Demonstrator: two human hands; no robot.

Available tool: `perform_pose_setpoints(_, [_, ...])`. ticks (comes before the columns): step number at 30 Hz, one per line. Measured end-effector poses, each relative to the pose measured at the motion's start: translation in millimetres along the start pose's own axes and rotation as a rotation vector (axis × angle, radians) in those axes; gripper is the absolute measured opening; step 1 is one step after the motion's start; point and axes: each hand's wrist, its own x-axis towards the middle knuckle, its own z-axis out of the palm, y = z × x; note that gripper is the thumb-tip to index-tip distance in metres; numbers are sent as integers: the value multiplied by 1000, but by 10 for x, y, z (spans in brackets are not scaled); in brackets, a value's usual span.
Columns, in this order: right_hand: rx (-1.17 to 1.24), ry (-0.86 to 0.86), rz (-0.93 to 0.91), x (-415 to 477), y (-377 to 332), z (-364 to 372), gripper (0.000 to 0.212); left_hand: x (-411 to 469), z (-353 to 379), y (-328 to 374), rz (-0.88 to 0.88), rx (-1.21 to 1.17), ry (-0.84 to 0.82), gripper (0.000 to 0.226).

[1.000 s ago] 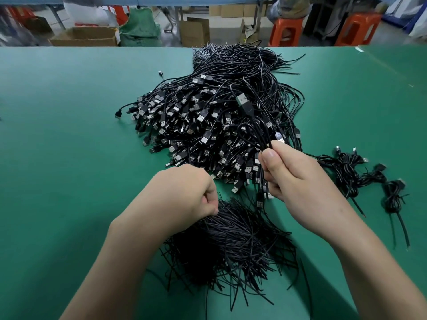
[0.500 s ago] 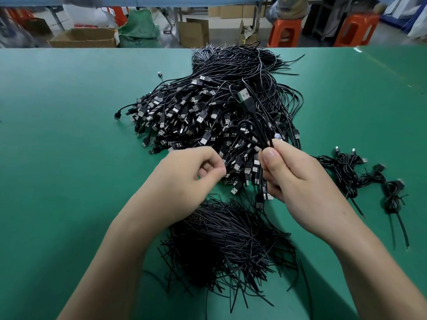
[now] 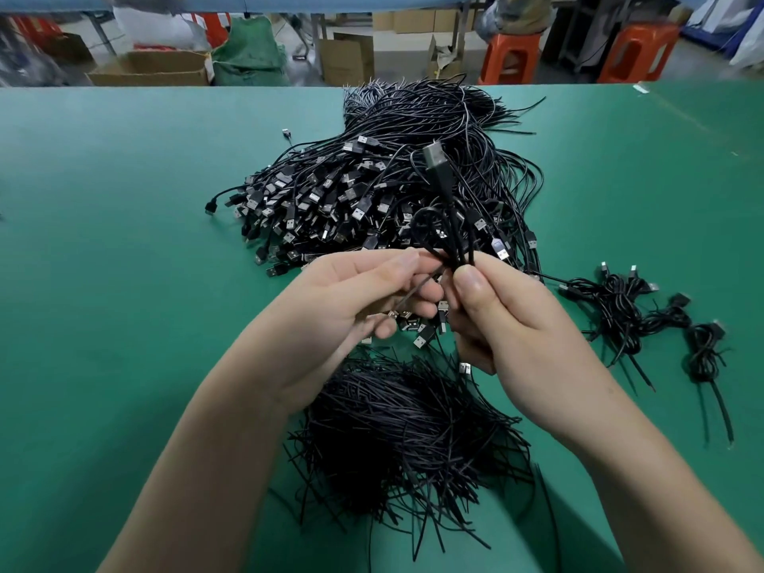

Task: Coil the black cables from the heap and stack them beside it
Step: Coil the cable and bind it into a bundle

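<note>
A big heap of black USB cables [image 3: 372, 192] lies on the green table [image 3: 124, 283], plugs fanned toward the left. My right hand [image 3: 508, 320] pinches a folded black cable [image 3: 444, 208] above the heap's near edge; its plug end sticks up. My left hand [image 3: 351, 299] meets it from the left and pinches a thin black tie strand [image 3: 413, 289] against the cable's folds. Several coiled, tied cables [image 3: 620, 308] lie to the right of the heap.
A pile of short black tie strands [image 3: 405, 440] lies under my wrists at the near edge. Beyond the table's far edge stand cardboard boxes [image 3: 153, 68], a green sack [image 3: 248, 55] and orange stools [image 3: 512, 55].
My left hand rose from the tie pile with one strand and came up to my right hand. The right hand lifted the folded cable slightly higher above the heap.
</note>
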Motion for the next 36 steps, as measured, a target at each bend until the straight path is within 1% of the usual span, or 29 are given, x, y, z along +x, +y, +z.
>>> perform_pose_setpoints(2, [118,-15,22,-1,-22,-3,35,2,-28,-27,-17,-18,-22,25])
perform_pose_setpoints(5, [262,-75,56,-26,-65,15,37,35,-8,-111,5,-7,43,18])
perform_pose_setpoints(8, [333,-102,71,-50,-106,39,36,77,87,-168,65,-156,61,10])
perform_pose_setpoints(10, [342,-105,78,-52,-121,30,36,97,134,-198,85,-205,64,11])
perform_pose_setpoints(13, [249,-114,45,-34,-136,-25,36,118,163,-254,103,-148,68,19])
perform_pose_setpoints(15, [213,-130,38,-28,-135,-78,36,119,192,-267,138,-182,43,22])
perform_pose_setpoints(17, [234,-175,59,-35,-129,-133,37,117,217,-268,172,-263,-11,21])
perform_pose_setpoints(18, [265,-200,76,-42,-129,-152,37,114,216,-271,185,-266,-28,21])
perform_pose_setpoints(22, [472,-300,107,-60,-134,-180,35,105,126,-261,213,-126,-27,15])
perform_pose_setpoints(24, [556,-353,122,-63,-123,-177,33,85,84,-237,222,-124,-101,20])
perform_pose_setpoints(26, [600,-385,137,-62,-101,-170,31,77,62,-225,235,-111,-140,20])
perform_pose_setpoints(30, [549,-359,120,-43,-58,-137,32,83,35,-220,241,-30,-103,16])
perform_pose_setpoints(33, [484,-325,114,-27,-21,-134,34,94,7,-244,229,38,-57,19])
perform_pose_setpoints(36, [453,-321,127,-16,-1,-141,35,107,21,-256,243,53,-17,24])
